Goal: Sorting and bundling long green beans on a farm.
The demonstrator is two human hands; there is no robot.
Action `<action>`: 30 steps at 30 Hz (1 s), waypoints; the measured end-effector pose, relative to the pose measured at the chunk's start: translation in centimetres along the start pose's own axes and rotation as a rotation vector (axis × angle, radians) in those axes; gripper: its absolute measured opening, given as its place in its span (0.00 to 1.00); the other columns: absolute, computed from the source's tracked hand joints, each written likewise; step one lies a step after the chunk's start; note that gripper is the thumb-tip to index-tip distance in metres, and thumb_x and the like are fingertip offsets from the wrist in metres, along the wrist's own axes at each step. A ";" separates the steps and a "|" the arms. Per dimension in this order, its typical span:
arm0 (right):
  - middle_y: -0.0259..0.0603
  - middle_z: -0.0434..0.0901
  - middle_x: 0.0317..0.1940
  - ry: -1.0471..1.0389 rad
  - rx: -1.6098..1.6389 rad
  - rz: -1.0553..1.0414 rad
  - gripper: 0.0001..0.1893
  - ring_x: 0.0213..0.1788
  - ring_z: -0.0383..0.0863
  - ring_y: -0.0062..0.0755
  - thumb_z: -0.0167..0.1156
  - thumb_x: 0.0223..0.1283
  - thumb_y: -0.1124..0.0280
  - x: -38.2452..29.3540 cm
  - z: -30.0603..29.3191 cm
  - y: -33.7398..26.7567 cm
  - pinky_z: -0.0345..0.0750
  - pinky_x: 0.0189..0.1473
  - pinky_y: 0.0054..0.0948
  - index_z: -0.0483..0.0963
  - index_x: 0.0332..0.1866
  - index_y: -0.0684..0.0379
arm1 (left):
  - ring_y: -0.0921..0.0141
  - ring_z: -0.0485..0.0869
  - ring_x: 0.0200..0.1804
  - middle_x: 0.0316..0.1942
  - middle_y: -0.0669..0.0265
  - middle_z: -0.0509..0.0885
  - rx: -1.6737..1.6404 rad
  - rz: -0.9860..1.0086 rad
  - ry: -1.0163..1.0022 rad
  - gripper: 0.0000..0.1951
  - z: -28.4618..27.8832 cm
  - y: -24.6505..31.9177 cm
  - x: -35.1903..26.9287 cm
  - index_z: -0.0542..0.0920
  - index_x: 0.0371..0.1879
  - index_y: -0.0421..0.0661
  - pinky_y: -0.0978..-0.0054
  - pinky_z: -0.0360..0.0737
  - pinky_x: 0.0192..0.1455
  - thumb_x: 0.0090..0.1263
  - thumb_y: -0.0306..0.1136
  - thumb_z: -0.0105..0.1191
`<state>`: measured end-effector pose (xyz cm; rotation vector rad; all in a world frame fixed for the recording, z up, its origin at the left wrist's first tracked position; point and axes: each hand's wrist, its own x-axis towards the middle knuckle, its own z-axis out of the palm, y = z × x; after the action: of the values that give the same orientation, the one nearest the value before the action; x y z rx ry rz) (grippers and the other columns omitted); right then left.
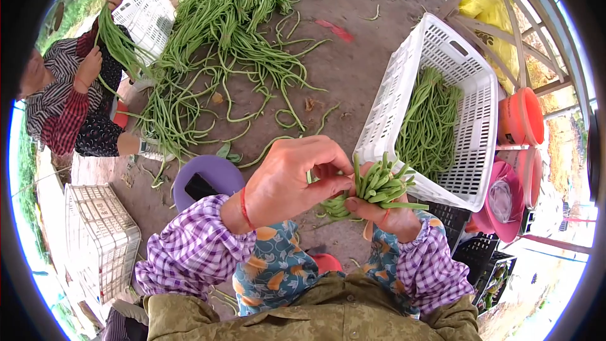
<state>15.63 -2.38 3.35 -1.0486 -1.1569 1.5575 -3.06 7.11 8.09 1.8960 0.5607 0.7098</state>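
My right hand (383, 213) is wrapped round a bundle of green yardlong beans (378, 182), whose ends stick up above the fingers. Touching the bundle from the left is my left hand (303, 175), thumb and forefinger pinched together; whether a bean strand lies between them cannot be told. Part of the bundle hangs below the hands. A large heap of loose yardlong beans (222, 33) lies on the dirt floor ahead. More beans (428, 128) fill the bottom of a white plastic crate (407, 57) to the right.
A co-worker (71, 90) at the left holds a bunch of beans beside another white crate (147, 19). Near my left arm stand a purple stool (232, 177) with a dark phone on it and stacked white crates (104, 232). Orange buckets (521, 116) and black crates (473, 251) stand right.
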 end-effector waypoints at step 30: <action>0.40 0.73 0.21 0.327 0.218 0.028 0.14 0.23 0.77 0.35 0.61 0.49 0.77 -4.3 -5.1 -0.2 0.80 0.33 0.40 0.65 0.39 0.60 | 0.79 0.80 0.34 0.34 0.69 0.82 -0.128 -0.704 0.834 0.08 -4.2 -22.4 -6.4 0.79 0.40 0.39 0.83 0.76 0.37 0.64 0.28 0.56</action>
<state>21.53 -5.43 3.00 -1.1244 -0.7356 1.4309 -12.16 14.57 -12.47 1.0837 1.5595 0.9966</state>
